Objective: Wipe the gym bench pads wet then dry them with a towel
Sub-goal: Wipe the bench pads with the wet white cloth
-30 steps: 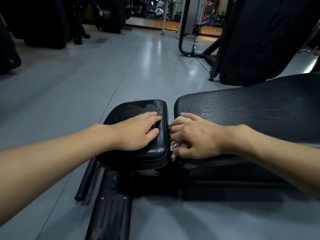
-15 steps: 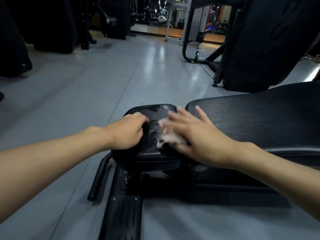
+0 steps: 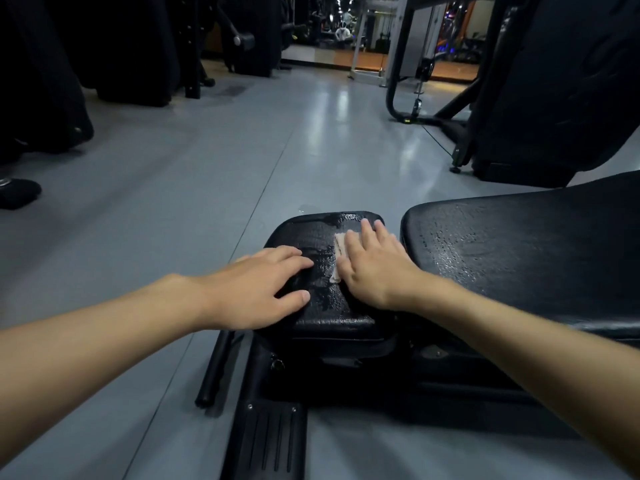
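A small black seat pad (image 3: 323,237) glistens with wet streaks and drops. To its right lies the long black back pad (image 3: 519,244), also spotted with droplets. My right hand (image 3: 375,265) lies flat on the small pad's right half, pressing a pale cloth (image 3: 340,249) against it; only the cloth's left edge shows past my fingers. On the pad's left side rests my left hand (image 3: 263,289), fingers spread over its top and holding nothing.
The bench's black frame and ribbed foot plate (image 3: 268,441) lie below the pads, with a black bar (image 3: 214,368) at the left. Dark gym machines (image 3: 540,81) stand behind on the right and along the far left. Grey floor (image 3: 207,188) stretches ahead.
My right hand has carried the cloth from the gap between the pads onto the small pad and now presses it flat there. My left hand stays on the pad's left side.
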Motion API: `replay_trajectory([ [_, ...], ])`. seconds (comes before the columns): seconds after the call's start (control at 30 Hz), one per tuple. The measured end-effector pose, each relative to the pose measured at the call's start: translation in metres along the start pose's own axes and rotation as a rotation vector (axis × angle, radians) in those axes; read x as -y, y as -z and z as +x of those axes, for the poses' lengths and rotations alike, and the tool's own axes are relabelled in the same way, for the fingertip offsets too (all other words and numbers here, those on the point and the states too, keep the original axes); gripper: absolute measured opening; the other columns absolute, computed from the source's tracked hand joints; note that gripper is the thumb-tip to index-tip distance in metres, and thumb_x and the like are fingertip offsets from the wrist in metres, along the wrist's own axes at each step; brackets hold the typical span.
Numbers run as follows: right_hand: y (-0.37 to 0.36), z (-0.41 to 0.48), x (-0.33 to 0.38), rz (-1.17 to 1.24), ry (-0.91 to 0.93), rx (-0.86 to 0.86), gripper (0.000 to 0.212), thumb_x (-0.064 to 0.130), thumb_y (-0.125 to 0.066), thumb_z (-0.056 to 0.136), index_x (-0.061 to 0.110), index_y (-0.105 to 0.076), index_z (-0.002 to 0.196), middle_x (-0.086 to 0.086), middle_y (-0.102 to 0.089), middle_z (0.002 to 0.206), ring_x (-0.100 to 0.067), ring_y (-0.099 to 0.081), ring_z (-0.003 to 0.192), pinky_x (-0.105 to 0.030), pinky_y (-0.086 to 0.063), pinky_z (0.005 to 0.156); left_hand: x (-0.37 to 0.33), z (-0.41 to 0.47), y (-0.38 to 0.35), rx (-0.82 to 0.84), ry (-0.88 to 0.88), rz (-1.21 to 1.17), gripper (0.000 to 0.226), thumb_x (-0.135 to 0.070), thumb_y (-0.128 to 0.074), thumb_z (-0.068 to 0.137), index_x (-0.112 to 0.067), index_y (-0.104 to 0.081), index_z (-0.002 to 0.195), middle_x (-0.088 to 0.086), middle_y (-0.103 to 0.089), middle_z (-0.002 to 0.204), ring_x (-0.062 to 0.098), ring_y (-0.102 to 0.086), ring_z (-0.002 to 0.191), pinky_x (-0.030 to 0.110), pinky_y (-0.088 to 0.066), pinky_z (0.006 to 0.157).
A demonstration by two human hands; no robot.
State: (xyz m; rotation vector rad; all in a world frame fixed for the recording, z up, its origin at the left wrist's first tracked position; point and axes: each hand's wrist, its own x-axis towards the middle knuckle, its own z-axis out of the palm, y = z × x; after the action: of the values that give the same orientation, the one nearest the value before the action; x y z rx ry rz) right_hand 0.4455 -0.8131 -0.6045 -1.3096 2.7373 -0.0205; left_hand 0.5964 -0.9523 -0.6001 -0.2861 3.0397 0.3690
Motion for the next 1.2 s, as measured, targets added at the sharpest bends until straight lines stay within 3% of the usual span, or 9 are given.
replay_trajectory([
  [0.1,0.008,0.058,-0.009,-0.012,-0.034,0.009,0.061,0.042,-0.022,0.104,0.009,-0.02,0.155,-0.019,-0.002,0.165,-0.035,0.002,0.152,-0.048,-0.004,0.123,0.003,-0.001,0.002,0.014,0.0,0.016,0.076,-0.065,-0.026,0.083,-0.033,-0.024,0.152,-0.01,-0.016,0.161,0.01,-0.016,0.147,0.031,-0.017,0.119],
  [0.23,0.015,0.107,-0.019,0.064,-0.125,0.054,0.058,0.044,-0.02,0.103,0.01,-0.032,0.149,-0.023,-0.025,0.157,-0.038,-0.021,0.147,-0.047,-0.018,0.12,0.007,0.002,-0.001,0.007,-0.007,0.016,0.068,-0.064,-0.032,0.092,-0.034,-0.023,0.152,-0.011,-0.014,0.161,0.008,-0.013,0.147,0.032,-0.015,0.119],
  [0.47,0.002,0.047,-0.004,-0.033,-0.01,-0.032,0.062,0.043,-0.019,0.102,0.009,-0.021,0.154,-0.017,-0.003,0.165,-0.033,0.001,0.152,-0.049,-0.004,0.122,0.014,0.005,-0.003,-0.016,-0.033,-0.003,0.062,-0.058,-0.038,0.096,-0.033,-0.027,0.152,-0.01,-0.019,0.16,0.009,-0.017,0.147,0.035,-0.018,0.119],
  [0.6,-0.004,-0.031,0.018,-0.169,0.132,-0.081,0.094,0.053,0.012,0.077,0.01,-0.018,0.155,-0.018,-0.007,0.165,-0.031,-0.002,0.153,-0.048,-0.003,0.122,0.015,0.005,0.0,-0.029,-0.049,-0.026,0.059,-0.05,-0.042,0.096,-0.029,-0.031,0.15,-0.008,-0.024,0.159,0.009,-0.021,0.145,0.032,-0.019,0.118],
  [0.7,-0.008,-0.065,0.024,-0.202,0.184,-0.054,0.098,0.051,0.016,0.072,0.011,-0.012,0.156,-0.017,-0.002,0.166,-0.03,0.004,0.153,-0.047,0.002,0.123,0.014,0.001,0.0,-0.031,-0.054,-0.041,0.055,-0.04,-0.046,0.099,-0.027,-0.031,0.151,-0.006,-0.022,0.16,0.009,-0.018,0.146,0.026,-0.015,0.117],
  [0.77,-0.007,-0.077,0.024,-0.205,0.211,-0.053,0.094,0.053,0.014,0.075,0.013,-0.01,0.157,-0.016,0.003,0.166,-0.029,0.01,0.153,-0.049,0.006,0.122,0.015,-0.004,-0.001,-0.032,-0.059,-0.049,0.057,-0.042,-0.047,0.098,-0.027,-0.031,0.151,-0.005,-0.019,0.161,0.01,-0.016,0.147,0.025,-0.013,0.117],
  [0.93,-0.007,-0.088,0.021,-0.184,0.232,-0.11,0.082,0.054,0.006,0.088,0.017,-0.021,0.157,-0.013,-0.011,0.166,-0.029,-0.001,0.154,-0.05,-0.001,0.123,0.022,-0.018,-0.001,-0.024,-0.072,-0.015,0.095,-0.084,-0.034,0.071,-0.031,-0.029,0.15,-0.013,-0.021,0.154,0.007,-0.02,0.143,0.03,-0.02,0.118],
  [1.03,-0.003,-0.06,0.019,-0.181,0.228,-0.057,0.083,0.052,0.01,0.086,0.019,-0.014,0.157,-0.012,-0.007,0.166,-0.028,-0.001,0.153,-0.049,-0.002,0.123,0.026,-0.02,-0.004,-0.044,-0.101,-0.014,0.099,-0.087,-0.042,0.068,-0.032,-0.028,0.15,-0.014,-0.021,0.154,0.004,-0.018,0.143,0.029,-0.022,0.118],
  [1.2,0.004,0.039,0.008,-0.152,0.097,0.056,0.06,0.045,-0.017,0.103,0.023,-0.01,0.158,-0.009,0.002,0.167,-0.025,0.006,0.153,-0.051,0.003,0.122,0.026,-0.017,-0.006,-0.092,-0.106,-0.069,0.092,-0.077,-0.062,0.072,-0.032,-0.035,0.147,-0.017,-0.024,0.153,0.0,-0.021,0.14,0.017,-0.022,0.111],
])
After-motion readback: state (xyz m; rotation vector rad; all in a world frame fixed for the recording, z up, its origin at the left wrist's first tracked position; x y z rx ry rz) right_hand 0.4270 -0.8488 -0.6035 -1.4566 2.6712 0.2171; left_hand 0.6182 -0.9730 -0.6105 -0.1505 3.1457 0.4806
